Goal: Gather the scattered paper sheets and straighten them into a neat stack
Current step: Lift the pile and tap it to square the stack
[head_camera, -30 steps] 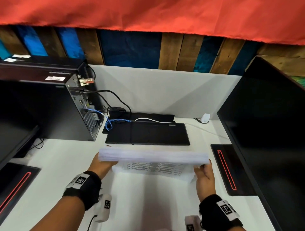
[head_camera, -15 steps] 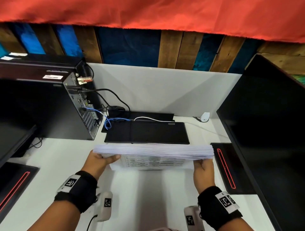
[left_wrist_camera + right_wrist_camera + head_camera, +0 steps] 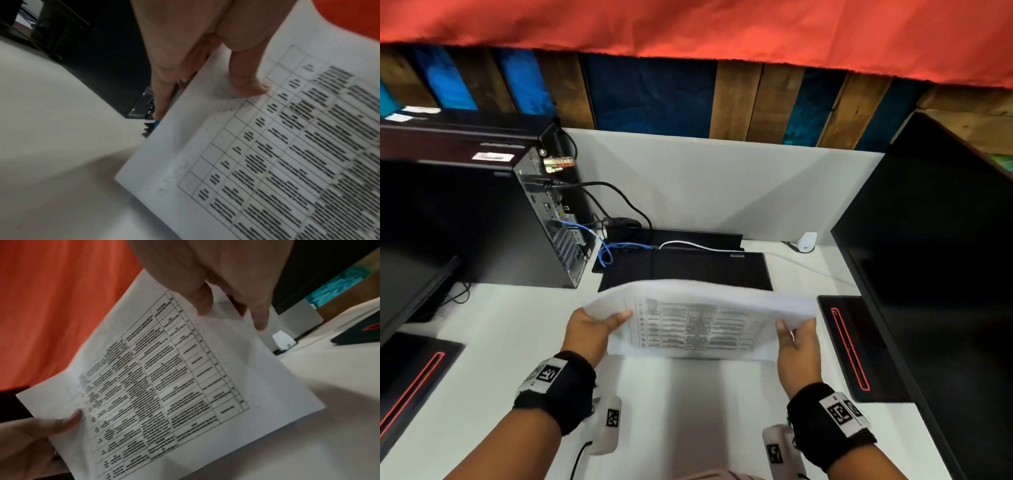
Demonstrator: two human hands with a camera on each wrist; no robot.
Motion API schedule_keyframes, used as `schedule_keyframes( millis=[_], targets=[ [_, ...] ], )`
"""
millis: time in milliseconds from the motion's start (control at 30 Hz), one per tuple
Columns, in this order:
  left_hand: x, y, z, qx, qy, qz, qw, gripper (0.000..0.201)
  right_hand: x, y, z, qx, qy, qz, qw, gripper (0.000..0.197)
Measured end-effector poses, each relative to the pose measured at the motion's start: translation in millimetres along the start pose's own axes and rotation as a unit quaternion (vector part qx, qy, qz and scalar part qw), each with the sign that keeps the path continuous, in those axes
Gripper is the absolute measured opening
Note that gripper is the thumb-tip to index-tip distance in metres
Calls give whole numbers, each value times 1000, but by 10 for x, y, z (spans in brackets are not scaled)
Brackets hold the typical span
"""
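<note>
A stack of white paper sheets (image 3: 698,322) with a printed table on its near face is held above the white desk (image 3: 510,342), tilted so the printed face looks back at me. My left hand (image 3: 589,325) grips the stack's left end, thumb on the printed face (image 3: 252,87) and fingers behind. My right hand (image 3: 796,339) grips the right end the same way, thumb on the sheet (image 3: 201,305). The stack's bottom edge hangs just above the desk in the right wrist view (image 3: 205,402).
A black computer tower (image 3: 482,219) with cables stands at the left. A flat black device (image 3: 685,270) lies behind the sheets. A large dark monitor (image 3: 935,274) fills the right, its base (image 3: 859,346) on the desk. A small white adapter (image 3: 806,241) sits by the partition.
The stack has tipped from edge-on and level to tilted back, so its printed face now shows. Both hands stayed on its ends and rose slightly.
</note>
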State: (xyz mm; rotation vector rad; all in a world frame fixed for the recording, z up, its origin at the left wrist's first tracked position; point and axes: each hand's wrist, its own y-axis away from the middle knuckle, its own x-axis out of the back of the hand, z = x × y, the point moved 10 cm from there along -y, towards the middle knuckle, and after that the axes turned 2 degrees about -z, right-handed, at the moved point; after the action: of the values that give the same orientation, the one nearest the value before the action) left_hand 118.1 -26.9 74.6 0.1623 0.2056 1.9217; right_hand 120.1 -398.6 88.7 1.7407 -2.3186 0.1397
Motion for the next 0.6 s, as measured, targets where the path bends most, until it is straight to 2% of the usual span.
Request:
schedule_keyframes(
  millis=[100, 167, 233, 300, 367, 500, 600],
  targets=[
    [60, 67, 193, -46, 47, 62, 996, 21, 26, 96, -280, 70, -2, 16, 997, 17],
    [89, 116, 160, -54, 51, 69, 995, 23, 20, 161, -263, 80, 7, 17, 997, 20],
    [86, 165, -10, -27, 10, 44, 999, 20, -9, 180, -60, 51, 13, 5, 999, 26],
    [79, 194, -281, 20, -16, 6, 1000, 28, -82, 171, 191, -2, 18, -24, 1000, 34],
    [100, 203, -432, 48, -14, -8, 999, 35, -137, 153, 319, -34, 20, -36, 999, 35],
    [90, 144, -351, 51, 11, 3, 999, 25, -135, 138, 235, -34, -14, -17, 999, 33],
    [113, 145, -214, 29, 31, 10, 999, 30, -105, 133, 147, -20, -20, -16, 999, 36]
  ],
)
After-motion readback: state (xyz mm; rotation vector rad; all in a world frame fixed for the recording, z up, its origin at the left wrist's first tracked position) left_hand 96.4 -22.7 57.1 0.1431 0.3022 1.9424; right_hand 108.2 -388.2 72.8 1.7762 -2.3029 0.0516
